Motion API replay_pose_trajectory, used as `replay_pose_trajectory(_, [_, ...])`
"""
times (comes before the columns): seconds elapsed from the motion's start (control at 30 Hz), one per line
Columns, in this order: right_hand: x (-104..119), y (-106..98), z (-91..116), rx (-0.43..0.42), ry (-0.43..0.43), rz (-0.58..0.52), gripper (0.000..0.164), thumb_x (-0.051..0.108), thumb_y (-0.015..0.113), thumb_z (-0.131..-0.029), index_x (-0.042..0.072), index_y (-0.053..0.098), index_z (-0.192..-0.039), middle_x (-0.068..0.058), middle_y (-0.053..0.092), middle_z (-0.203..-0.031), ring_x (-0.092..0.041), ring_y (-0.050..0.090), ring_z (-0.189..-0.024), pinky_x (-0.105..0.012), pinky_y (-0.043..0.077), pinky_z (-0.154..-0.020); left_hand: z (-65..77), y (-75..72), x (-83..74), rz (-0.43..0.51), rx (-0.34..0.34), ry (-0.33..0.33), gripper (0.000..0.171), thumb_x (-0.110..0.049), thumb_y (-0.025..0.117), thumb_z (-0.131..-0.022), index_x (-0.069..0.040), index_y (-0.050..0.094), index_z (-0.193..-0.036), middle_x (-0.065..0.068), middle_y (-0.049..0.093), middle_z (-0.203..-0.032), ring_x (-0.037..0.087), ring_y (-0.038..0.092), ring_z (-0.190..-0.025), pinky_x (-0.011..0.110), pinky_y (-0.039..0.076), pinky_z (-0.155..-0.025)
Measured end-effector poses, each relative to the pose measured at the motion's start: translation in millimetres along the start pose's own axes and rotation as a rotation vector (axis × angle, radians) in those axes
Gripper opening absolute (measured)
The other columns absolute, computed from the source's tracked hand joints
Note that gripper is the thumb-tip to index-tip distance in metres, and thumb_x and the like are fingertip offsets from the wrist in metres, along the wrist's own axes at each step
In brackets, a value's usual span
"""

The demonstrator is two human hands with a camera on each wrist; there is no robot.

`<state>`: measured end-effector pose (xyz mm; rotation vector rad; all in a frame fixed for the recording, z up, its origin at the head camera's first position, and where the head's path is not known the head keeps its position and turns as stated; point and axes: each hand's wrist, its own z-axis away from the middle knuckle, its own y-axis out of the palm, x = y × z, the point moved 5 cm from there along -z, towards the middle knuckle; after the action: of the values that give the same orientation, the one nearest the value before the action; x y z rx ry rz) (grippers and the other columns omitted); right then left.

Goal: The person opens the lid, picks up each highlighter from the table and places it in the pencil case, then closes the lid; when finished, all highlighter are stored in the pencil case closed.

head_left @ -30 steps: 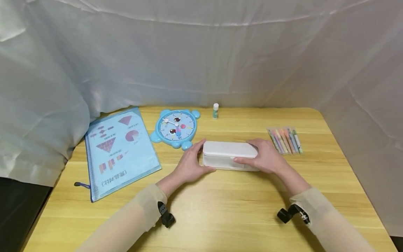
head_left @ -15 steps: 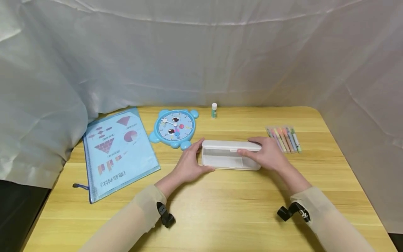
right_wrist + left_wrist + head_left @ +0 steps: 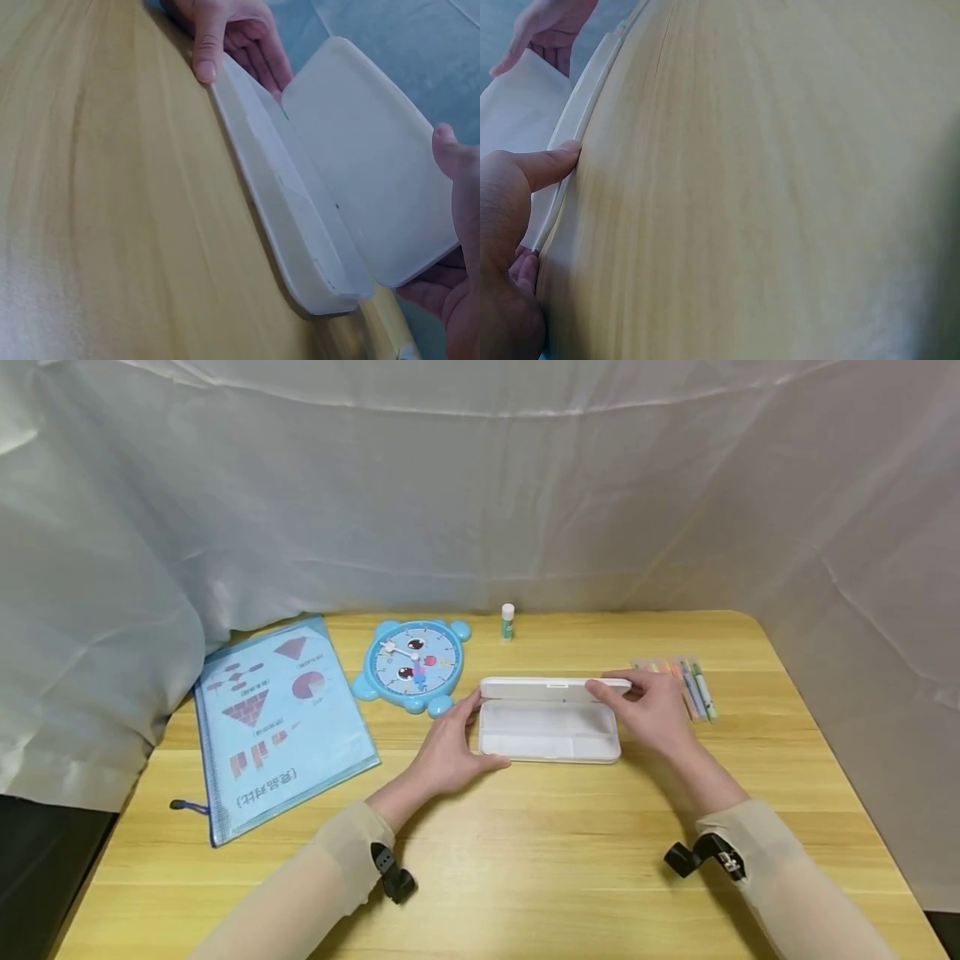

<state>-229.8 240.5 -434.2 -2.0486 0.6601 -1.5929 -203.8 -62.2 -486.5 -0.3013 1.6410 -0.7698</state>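
A white pencil case (image 3: 547, 747) lies on the wooden table, its hinged lid (image 3: 360, 165) raised and tilted back. Divided compartments show inside, with nothing in them. My left hand (image 3: 450, 747) grips the case's left end, thumb at the front edge and fingers behind, as the left wrist view also shows. With my right hand (image 3: 656, 710) I hold the lid's right end, the thumb (image 3: 448, 150) on its inner side and fingers behind it. Behind that hand lies a pack of coloured markers (image 3: 697, 689), partly hidden.
At the left lies a blue zip document bag (image 3: 288, 727) with printed shapes. A blue toy clock (image 3: 416, 664) sits between it and the case. The glue stick (image 3: 507, 622) stands near the table's back edge. A grey curtain (image 3: 480, 485) hangs behind the table (image 3: 525, 860).
The lid has swung up and back from nearly closed, carried by my right hand, so the inside now shows. My left hand has stayed at the case's left end.
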Motion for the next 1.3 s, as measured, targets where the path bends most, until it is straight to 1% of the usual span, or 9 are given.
replay_pose_trajectory(0.07, [1,-2,-2,-0.028,-0.019,-0.015,0.038,0.040,0.079,-0.097,0.006,0.083,-0.113,-0.008,0.078,-0.089,-0.014,0.071,-0.071,-0.022,0.051,-0.070,-0.7,-0.5,0.3,0.003,-0.005,0.010,0.122,-0.037,0.101,-0.071,-0.007,0.031,-0.166,0.006,0.056,-0.153,0.025,0.059,-0.132,0.040,0.045,-0.112])
replay_pose_trajectory(0.13, [3,-3,-4,-0.049,-0.045,-0.019,0.034,0.037,0.079,-0.098,0.006,0.083,-0.110,-0.007,0.078,-0.090,-0.012,0.071,-0.074,-0.025,0.050,-0.088,-1.6,-0.8,1.1,0.003,-0.007,0.014,0.120,-0.037,0.101,-0.071,-0.009,0.033,-0.166,0.004,0.058,-0.150,0.022,0.059,-0.131,0.040,0.045,-0.111])
replay_pose_trajectory(0.27, [5,-5,-9,-0.076,-0.090,-0.028,0.030,0.031,0.079,-0.099,0.002,0.083,-0.108,-0.010,0.074,-0.075,-0.011,0.061,-0.058,-0.023,0.048,-0.073,-2.0,-1.3,2.0,0.004,-0.009,0.007,0.119,-0.038,0.101,-0.070,-0.013,0.035,-0.165,0.000,0.058,-0.148,0.020,0.059,-0.129,0.039,0.045,-0.110])
replay_pose_trajectory(0.37, [6,-5,-11,-0.084,-0.097,-0.057,0.029,0.027,0.078,-0.099,-0.001,0.082,-0.108,-0.013,0.069,-0.068,-0.010,0.048,-0.049,-0.022,0.036,-0.044,-1.2,-1.4,2.7,0.005,-0.009,0.003,0.120,-0.037,0.101,-0.071,-0.014,0.033,-0.166,0.000,0.058,-0.148,0.020,0.058,-0.128,0.039,0.045,-0.110])
replay_pose_trajectory(0.4, [5,-5,-12,-0.087,-0.093,-0.067,0.029,0.026,0.078,-0.100,-0.001,0.082,-0.109,-0.013,0.070,-0.069,-0.009,0.048,-0.050,-0.020,0.036,-0.044,-0.8,-1.3,3.3,0.004,-0.009,-0.001,0.121,-0.037,0.101,-0.071,-0.014,0.032,-0.167,0.000,0.057,-0.148,0.020,0.058,-0.128,0.039,0.045,-0.110])
replay_pose_trajectory(0.57, [4,-4,-17,-0.083,-0.049,-0.069,0.035,0.030,0.074,-0.102,-0.003,0.080,-0.114,-0.018,0.079,-0.099,-0.017,0.072,-0.077,-0.014,0.052,-0.061,1.2,-0.8,4.8,0.010,-0.008,-0.006,0.123,-0.037,0.101,-0.071,-0.013,0.030,-0.168,0.000,0.057,-0.148,0.020,0.058,-0.128,0.039,0.046,-0.109])
replay_pose_trajectory(0.67, [4,-3,-19,-0.085,-0.037,-0.062,0.036,0.030,0.073,-0.103,-0.003,0.079,-0.116,-0.019,0.079,-0.106,-0.022,0.075,-0.090,-0.014,0.055,-0.070,1.8,-0.6,5.1,0.009,-0.009,-0.002,0.123,-0.036,0.101,-0.071,-0.013,0.029,-0.168,0.001,0.057,-0.148,0.021,0.058,-0.127,0.039,0.046,-0.109])
replay_pose_trajectory(0.9, [3,-3,-25,-0.113,-0.024,-0.071,0.028,0.021,0.072,-0.104,-0.004,0.079,-0.113,-0.019,0.079,-0.103,-0.012,0.071,-0.085,-0.013,0.053,-0.069,2.3,-0.5,4.2,0.002,-0.012,-0.003,0.125,-0.038,0.101,-0.070,-0.010,0.028,-0.168,0.001,0.056,-0.150,0.022,0.058,-0.127,0.041,0.046,-0.109])
replay_pose_trajectory(1.3, [-1,-3,-34,-0.130,0.028,-0.070,0.029,0.023,0.069,-0.105,-0.003,0.080,-0.108,-0.018,0.078,-0.099,-0.017,0.068,-0.082,-0.012,0.051,-0.068,-1.6,0.5,1.4,-0.003,-0.007,0.023,0.124,-0.036,0.101,-0.070,-0.011,0.028,-0.168,0.002,0.056,-0.150,0.022,0.057,-0.128,0.041,0.045,-0.109])
